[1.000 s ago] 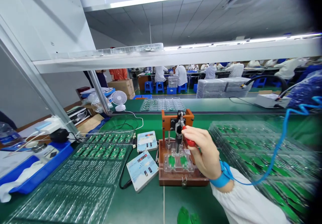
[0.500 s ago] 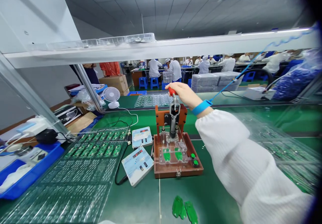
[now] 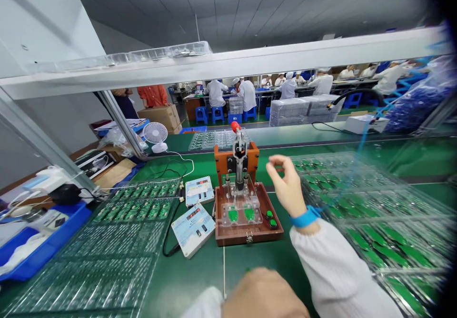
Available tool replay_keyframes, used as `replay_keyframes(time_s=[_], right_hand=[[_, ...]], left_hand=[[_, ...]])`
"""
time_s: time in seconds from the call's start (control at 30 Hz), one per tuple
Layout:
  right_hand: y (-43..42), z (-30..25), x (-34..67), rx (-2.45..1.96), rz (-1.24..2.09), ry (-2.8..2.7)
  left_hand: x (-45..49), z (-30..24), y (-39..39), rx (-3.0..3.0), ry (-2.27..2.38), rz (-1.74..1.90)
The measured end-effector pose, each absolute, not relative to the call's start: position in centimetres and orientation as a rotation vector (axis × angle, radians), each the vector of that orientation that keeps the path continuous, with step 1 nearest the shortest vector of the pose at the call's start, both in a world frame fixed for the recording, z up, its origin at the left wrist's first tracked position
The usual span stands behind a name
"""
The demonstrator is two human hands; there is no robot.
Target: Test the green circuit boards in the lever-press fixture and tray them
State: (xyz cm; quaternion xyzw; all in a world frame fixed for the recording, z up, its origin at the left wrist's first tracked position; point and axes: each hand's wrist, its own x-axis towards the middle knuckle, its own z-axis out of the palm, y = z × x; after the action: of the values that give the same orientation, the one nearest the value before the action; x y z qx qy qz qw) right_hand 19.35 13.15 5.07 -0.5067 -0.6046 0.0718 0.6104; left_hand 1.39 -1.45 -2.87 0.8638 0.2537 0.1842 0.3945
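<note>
My right hand (image 3: pixel 288 184), wearing a blue wrist strap (image 3: pixel 305 216), is in the air just right of the toggle-clamp test fixture (image 3: pixel 246 232). Its fingers are loosely curved and apart, with nothing visible in them. The clamp's red-tipped handle (image 3: pixel 235 126) stands upright, untouched. Two green circuit boards (image 3: pixel 233 214) lie side by side on the fixture's clear plate. At the bottom edge my left hand (image 3: pixel 266 296) is smeared by motion, and its fingers cannot be made out. It covers the spot where loose green boards lay; only a sliver of green shows above it.
Left of the fixture sit two white digital display boxes (image 3: pixel 193 230) and a clear tray of boards (image 3: pixel 139 208). Another board tray (image 3: pixel 378 237) lies at right. Behind are a small white fan (image 3: pixel 155 133) and an overhead shelf (image 3: pixel 221 65). Several people work farther back.
My right hand has let go of the red handle and moved down and right. My left hand has come in at the bottom, over the loose green boards.
</note>
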Motion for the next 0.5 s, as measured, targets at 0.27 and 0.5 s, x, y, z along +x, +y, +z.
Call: replay_keyframes(time_s=[0.27,0.5], right_hand=[[8.3,-2.8,17.6,-1.251,0.232,-1.742],[8.4,-1.7,16.8,-1.276,0.389,-1.776]], left_hand=[[-4.7,-1.8,7.6,2.280,1.489,1.067],[-4.0,-3.3,8.8,2.352,1.465,1.105]])
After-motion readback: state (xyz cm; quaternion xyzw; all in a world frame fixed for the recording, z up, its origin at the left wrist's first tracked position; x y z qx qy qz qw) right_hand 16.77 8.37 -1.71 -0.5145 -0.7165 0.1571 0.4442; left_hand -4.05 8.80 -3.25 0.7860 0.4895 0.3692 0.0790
